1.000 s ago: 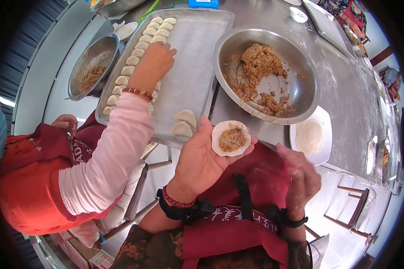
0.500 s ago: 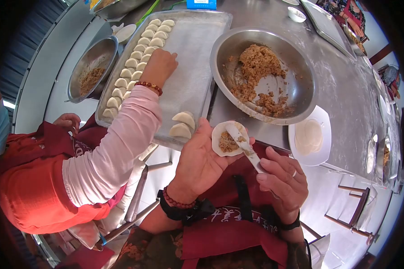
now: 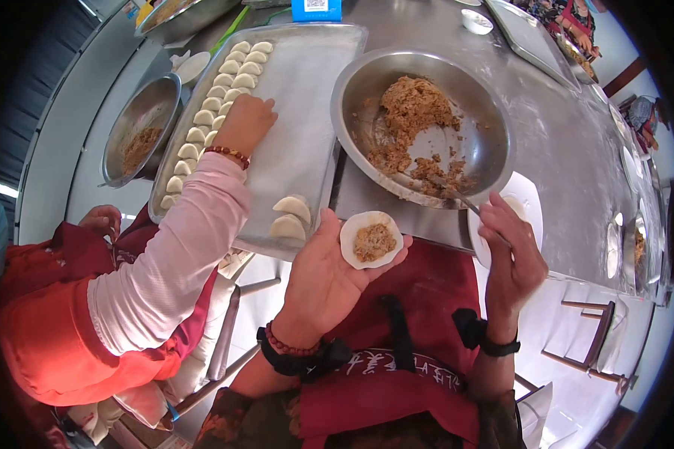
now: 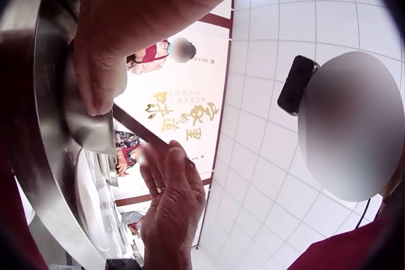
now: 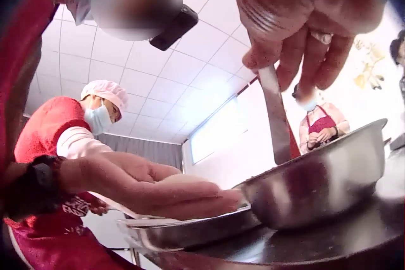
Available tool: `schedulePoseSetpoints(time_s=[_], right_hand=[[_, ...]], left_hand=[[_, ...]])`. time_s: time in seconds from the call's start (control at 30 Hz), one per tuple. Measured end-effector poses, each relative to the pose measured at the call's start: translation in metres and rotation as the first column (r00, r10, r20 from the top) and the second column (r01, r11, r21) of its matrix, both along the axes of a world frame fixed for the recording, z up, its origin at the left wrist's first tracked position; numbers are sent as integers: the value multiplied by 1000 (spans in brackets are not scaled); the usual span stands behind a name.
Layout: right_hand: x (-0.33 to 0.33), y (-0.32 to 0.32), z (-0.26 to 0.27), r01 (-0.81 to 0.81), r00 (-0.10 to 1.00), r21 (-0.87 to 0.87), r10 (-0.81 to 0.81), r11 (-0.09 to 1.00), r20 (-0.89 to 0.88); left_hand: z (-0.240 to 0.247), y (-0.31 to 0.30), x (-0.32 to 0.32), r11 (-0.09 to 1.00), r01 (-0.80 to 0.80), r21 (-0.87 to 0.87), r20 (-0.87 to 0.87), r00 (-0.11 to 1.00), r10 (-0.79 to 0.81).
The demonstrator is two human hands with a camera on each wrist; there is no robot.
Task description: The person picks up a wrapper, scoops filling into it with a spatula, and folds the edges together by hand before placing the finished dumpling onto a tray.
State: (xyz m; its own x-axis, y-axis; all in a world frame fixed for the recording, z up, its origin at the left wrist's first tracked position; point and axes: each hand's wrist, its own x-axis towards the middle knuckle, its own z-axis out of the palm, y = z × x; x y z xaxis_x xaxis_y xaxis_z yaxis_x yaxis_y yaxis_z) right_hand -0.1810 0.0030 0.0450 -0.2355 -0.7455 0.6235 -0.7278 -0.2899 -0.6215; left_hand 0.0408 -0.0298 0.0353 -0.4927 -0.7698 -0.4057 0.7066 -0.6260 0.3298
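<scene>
My left hand (image 3: 314, 284) is palm up with a round dumpling wrapper (image 3: 349, 236) lying across its fingers. A mound of brown minced filling (image 3: 374, 242) sits in the middle of the wrapper. In the right wrist view, the fingers of that hand (image 5: 164, 188) stretch out nearly straight under the wrapper. My right hand (image 3: 513, 258) grips a flat, narrow filling spatula (image 3: 468, 203). Its far end reaches over the near rim into the large steel bowl (image 3: 494, 138), at the loose filling. A bigger lump of filling (image 3: 416, 108) lies deeper in the bowl.
Left of the bowl, a metal tray (image 3: 299, 82) bears rows of folded dumplings (image 3: 223, 90) and two larger ones (image 3: 288, 226) at its near corner. Another person's hand (image 3: 246, 123) reaches over it. A white plate (image 3: 530, 200) stands partly behind my right hand. A smaller bowl (image 3: 146, 120) is farther left.
Half a second ago the spatula pressed on the filling in the wrapper; now my right hand has moved it away to the bowl. The left hand still holds up the wrapper.
</scene>
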Motion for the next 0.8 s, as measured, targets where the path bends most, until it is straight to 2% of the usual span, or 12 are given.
schedulePoseSetpoints(time_s=[0.17, 0.37, 0.47, 0.57, 0.7, 0.8], right_hand=[[-1, -19, -9, 15, 994, 103, -3, 995, -110], [-3, -20, -19, -18, 969, 103, 43, 994, -243], [6, -7, -10, 116, 973, 142, -84, 983, -214], [5, 11, -14, 162, 977, 82, -148, 983, -151], [10, 37, -17, 3, 999, 86, 2, 996, -49], [14, 46, -18, -186, 981, 108, 191, 977, -39]], left_hand=[[1, 6, -7, 999, 47, -13, 8, 999, -47], [0, 10, -14, 997, 75, -25, -49, 996, -76], [1, 11, -15, 996, 87, -34, -44, 995, -88], [-1, 13, -14, 993, 113, -34, -105, 988, -116], [-1, 15, -16, 988, 153, -24, -125, 980, -155], [-1, 19, -19, 986, 164, -26, -126, 978, -166]])
